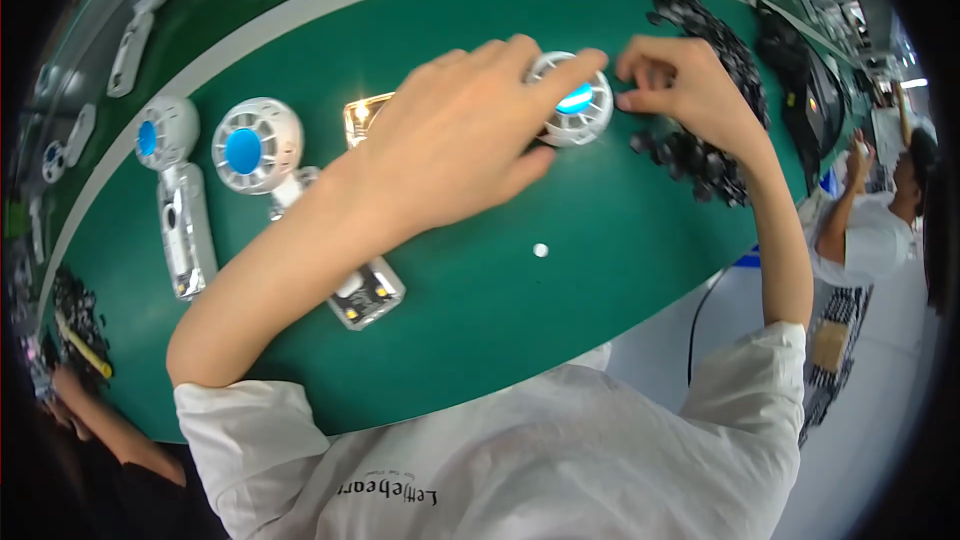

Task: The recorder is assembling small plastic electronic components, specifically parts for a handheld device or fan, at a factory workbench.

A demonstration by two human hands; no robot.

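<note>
My left hand point(470, 125) reaches across and grips a handheld fan lying on its side. Its round white head point(598, 120) with a blue centre shows past my fingers. A lit, gold-looking end point(366, 116) pokes out on the other side of the hand; the stretch between is hidden. My right hand point(690, 90) hovers just right of the fan head, fingers curled in toward the thumb. Whatever they hold, if anything, is too small to make out. Beneath my right wrist spreads a heap of small black parts point(700, 165).
Two more white fans with blue centres, one point(257, 145) partly under my left forearm and another point(168, 135), lie leftward on the green table point(480, 310). A small white disc point(541, 250) sits mid-table. Right stands a black bag point(810, 90). Other people work at both sides.
</note>
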